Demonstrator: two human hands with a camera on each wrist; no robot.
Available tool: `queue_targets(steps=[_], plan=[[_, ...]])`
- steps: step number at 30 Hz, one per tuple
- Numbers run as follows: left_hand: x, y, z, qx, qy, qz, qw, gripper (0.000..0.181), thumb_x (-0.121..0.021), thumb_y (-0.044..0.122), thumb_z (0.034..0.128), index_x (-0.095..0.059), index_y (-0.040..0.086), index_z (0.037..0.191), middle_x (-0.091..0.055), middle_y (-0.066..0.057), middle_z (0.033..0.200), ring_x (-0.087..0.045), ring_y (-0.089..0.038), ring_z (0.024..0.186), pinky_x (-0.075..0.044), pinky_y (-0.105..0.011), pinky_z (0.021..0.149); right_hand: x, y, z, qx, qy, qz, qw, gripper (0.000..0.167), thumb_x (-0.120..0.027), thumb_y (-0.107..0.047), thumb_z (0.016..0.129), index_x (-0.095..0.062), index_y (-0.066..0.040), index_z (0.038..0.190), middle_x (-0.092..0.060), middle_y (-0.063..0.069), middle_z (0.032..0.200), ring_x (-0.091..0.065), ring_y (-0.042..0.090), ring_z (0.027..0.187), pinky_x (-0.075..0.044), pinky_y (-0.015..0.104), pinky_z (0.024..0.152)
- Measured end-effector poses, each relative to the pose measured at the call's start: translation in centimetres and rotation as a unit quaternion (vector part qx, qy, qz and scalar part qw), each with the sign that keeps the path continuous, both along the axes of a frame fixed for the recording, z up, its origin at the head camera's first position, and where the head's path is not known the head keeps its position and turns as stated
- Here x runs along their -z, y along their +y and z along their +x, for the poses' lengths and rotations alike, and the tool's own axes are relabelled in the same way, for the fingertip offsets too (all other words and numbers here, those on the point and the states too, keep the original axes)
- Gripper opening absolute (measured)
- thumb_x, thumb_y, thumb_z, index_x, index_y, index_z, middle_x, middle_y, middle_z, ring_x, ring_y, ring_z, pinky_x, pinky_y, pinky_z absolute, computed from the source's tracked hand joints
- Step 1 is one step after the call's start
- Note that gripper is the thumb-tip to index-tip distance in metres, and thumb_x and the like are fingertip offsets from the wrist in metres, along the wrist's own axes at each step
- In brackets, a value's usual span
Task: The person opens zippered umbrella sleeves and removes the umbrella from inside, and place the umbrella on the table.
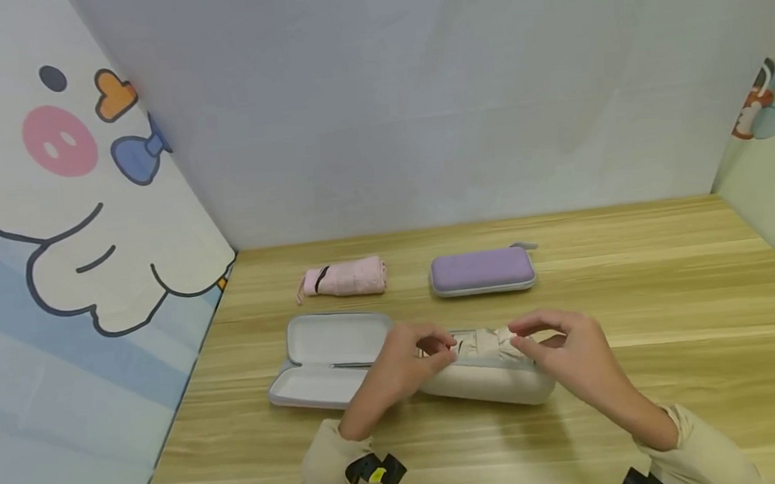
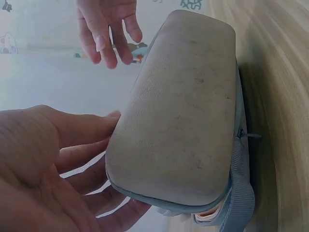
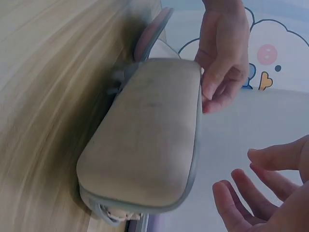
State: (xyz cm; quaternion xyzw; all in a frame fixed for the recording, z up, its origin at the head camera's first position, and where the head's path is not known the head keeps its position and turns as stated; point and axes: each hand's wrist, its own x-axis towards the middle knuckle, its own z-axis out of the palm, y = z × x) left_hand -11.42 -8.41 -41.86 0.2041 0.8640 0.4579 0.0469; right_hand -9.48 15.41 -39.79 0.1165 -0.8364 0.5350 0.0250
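Observation:
A beige zip case (image 1: 488,386) with grey trim lies unzipped on the table. Inside it is a cream folded umbrella (image 1: 485,343), partly hidden by the hands. My left hand (image 1: 406,364) is at the case's left end, thumb and fingertips by its upper rim; in the left wrist view its fingers reach behind that rim. Over the right end hovers my right hand (image 1: 566,346), its fingers relaxed. In the right wrist view, the right hand (image 3: 275,188) is apart from the case with nothing between thumb and fingers.
An opened pink case (image 1: 340,339) with a pale lining lies left of the beige one, partly behind the left hand. Further back are a pink folded umbrella (image 1: 346,278) and a closed purple case (image 1: 482,270). A pale backdrop (image 1: 452,102) rises behind the wooden table (image 1: 666,267).

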Motion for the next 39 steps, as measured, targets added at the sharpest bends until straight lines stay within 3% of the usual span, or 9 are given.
queue_targets(steps=[3,11,16,23,27,33,39], plan=[[0.1,-0.1,0.3,0.004,-0.012,-0.005,0.9999,0.014,-0.069,0.010,0.0865,-0.069,0.003,0.098,-0.067,-0.003,0.086,-0.061,-0.013,0.080,-0.048,-0.024,0.068,0.1,0.7,-0.3,0.000,-0.002,0.017,0.9999,0.016,-0.073,-0.011,0.083,-0.072,-0.006,0.099,-0.069,0.014,0.098,-0.069,0.025,0.072,-0.054,0.027,0.060],[0.4,-0.3,1.3,0.006,-0.051,-0.026,0.9983,0.031,-0.074,0.020,0.0831,-0.066,0.003,0.108,-0.064,-0.012,0.107,-0.058,-0.028,0.100,-0.048,-0.044,0.085,1.4,2.2,-1.8,-0.005,0.010,0.068,0.9976,0.026,-0.075,-0.009,0.080,-0.070,-0.004,0.105,-0.066,0.016,0.103,-0.067,0.027,0.081,-0.054,0.026,0.064],[0.9,-0.7,2.1,-0.007,-0.076,-0.062,0.9951,0.045,-0.074,0.033,0.0814,-0.062,0.007,0.116,-0.057,-0.010,0.111,-0.054,-0.029,0.103,-0.047,-0.040,0.082,3.1,2.7,-2.9,-0.039,0.013,0.079,0.9960,0.040,-0.079,-0.008,0.075,-0.066,0.001,0.112,-0.063,0.019,0.112,-0.060,0.036,0.099,-0.055,0.031,0.071],[2.2,-1.6,3.3,-0.018,-0.099,-0.055,0.9934,0.062,-0.078,0.038,0.0757,-0.056,0.005,0.124,-0.051,-0.011,0.115,-0.051,-0.027,0.103,-0.047,-0.034,0.079,5.2,2.5,-4.0,-0.103,-0.011,0.080,0.9914,0.054,-0.084,-0.008,0.068,-0.060,0.009,0.113,-0.059,0.024,0.112,-0.059,0.037,0.096,-0.055,0.035,0.072],[3.0,-1.9,3.9,-0.015,-0.108,-0.053,0.9927,0.069,-0.082,0.037,0.0715,-0.055,0.003,0.125,-0.054,-0.010,0.116,-0.052,-0.026,0.105,-0.048,-0.031,0.083,5.9,2.4,-4.2,-0.112,-0.023,0.092,0.9892,0.056,-0.086,-0.006,0.064,-0.061,0.008,0.113,-0.057,0.024,0.111,-0.060,0.033,0.092,-0.055,0.030,0.068],[4.2,-2.1,4.3,-0.010,-0.108,-0.071,0.9916,0.078,-0.085,0.040,0.0672,-0.053,0.002,0.128,-0.053,-0.005,0.116,-0.052,-0.022,0.107,-0.048,-0.029,0.085,6.8,2.3,-4.2,-0.114,0.015,0.140,0.9835,0.066,-0.088,-0.005,0.060,-0.060,0.004,0.118,-0.058,0.016,0.098,-0.058,0.015,0.066,-0.049,0.025,0.056],[4.8,-1.9,4.7,-0.009,-0.084,-0.093,0.9921,0.079,-0.087,0.043,0.0626,-0.056,0.003,0.123,-0.052,0.000,0.108,-0.051,-0.017,0.101,-0.046,-0.028,0.087,7.4,1.8,-4.1,-0.094,0.085,0.165,0.9781,0.064,-0.090,-0.002,0.053,-0.065,0.000,0.112,-0.062,0.012,0.102,-0.058,0.018,0.078,-0.052,0.031,0.064]])
